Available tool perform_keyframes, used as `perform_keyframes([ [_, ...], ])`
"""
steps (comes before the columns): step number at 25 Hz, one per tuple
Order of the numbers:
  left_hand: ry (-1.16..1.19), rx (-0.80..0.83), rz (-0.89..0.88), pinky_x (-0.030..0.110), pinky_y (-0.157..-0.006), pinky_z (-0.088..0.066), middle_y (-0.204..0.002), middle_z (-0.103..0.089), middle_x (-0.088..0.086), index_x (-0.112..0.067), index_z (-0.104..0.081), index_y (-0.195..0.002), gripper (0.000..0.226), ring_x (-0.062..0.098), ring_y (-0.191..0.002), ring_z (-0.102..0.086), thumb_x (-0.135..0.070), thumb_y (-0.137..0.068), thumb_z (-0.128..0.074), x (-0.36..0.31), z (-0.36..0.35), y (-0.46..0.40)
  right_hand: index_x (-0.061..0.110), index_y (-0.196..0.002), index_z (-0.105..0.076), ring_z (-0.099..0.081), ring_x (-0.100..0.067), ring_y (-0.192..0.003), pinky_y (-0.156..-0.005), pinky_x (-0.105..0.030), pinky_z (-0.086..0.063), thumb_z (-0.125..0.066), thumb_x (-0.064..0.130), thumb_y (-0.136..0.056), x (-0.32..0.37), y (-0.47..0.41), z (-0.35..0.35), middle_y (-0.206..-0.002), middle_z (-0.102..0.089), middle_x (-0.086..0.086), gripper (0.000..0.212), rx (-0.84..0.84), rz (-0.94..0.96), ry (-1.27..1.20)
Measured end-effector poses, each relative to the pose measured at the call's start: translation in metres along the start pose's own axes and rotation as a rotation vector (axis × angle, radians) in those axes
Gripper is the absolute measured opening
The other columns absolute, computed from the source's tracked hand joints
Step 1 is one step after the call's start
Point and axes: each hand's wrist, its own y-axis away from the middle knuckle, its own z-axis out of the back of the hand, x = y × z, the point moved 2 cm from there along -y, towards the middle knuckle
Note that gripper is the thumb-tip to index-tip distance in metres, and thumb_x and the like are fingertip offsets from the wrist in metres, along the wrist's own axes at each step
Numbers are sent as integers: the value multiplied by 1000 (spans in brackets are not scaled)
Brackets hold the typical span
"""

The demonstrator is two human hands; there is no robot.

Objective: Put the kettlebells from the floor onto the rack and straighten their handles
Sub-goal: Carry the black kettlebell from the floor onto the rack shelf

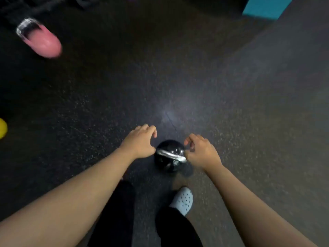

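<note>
A black kettlebell (pixel 169 157) with a shiny silver handle stands on the dark rubber floor just ahead of my feet. My left hand (pixel 140 142) hovers at its left side with fingers curled and apart, thumb near the handle's left end, holding nothing. My right hand (pixel 201 152) is at the right end of the handle, fingers curled, apparently touching it; no full grip shows. A pink kettlebell (pixel 42 40) with a silver handle lies at the far left. A yellow kettlebell (pixel 2 128) peeks in at the left edge. No rack is in view.
My white perforated clog (pixel 183 200) and dark trouser legs are below the black kettlebell. A teal block (pixel 265 6) sits at the top right. Dark equipment lies along the top left. The picture is blurred.
</note>
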Motion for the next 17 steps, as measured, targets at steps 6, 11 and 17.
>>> perform_keyframes([
  [6, -154, 175, -81, 37, -95, -39, -120, -45, -2, -25, -43, -120, 57, 21, -113, -43, -25, -70, -70, 38, -144, -103, 24, -121, -49, -47, -31, -109, -88, -45, -43, -60, 30, -79, -98, -61, -140, -118, -51, -5, 44, 143, -141, 176],
  [11, -73, 286, -134, 35, -80, -44, -96, -52, -5, -26, -54, -85, 23, 18, -97, -50, -39, -79, -72, 71, -211, -146, 21, -117, -55, -52, -24, -103, -84, -34, -46, -62, 22, -82, -131, -101, -195, -113, -57, -4, 36, 248, -151, 139],
  [17, 92, 365, -162, 28, -53, -38, -72, -57, -3, -23, -49, -64, 24, 16, -64, -56, -25, -78, -69, 91, -171, -142, 24, -94, -57, -57, -13, -72, -56, -21, -38, -66, 21, -80, -97, -117, -171, -85, -60, 5, 17, 384, -52, 5],
])
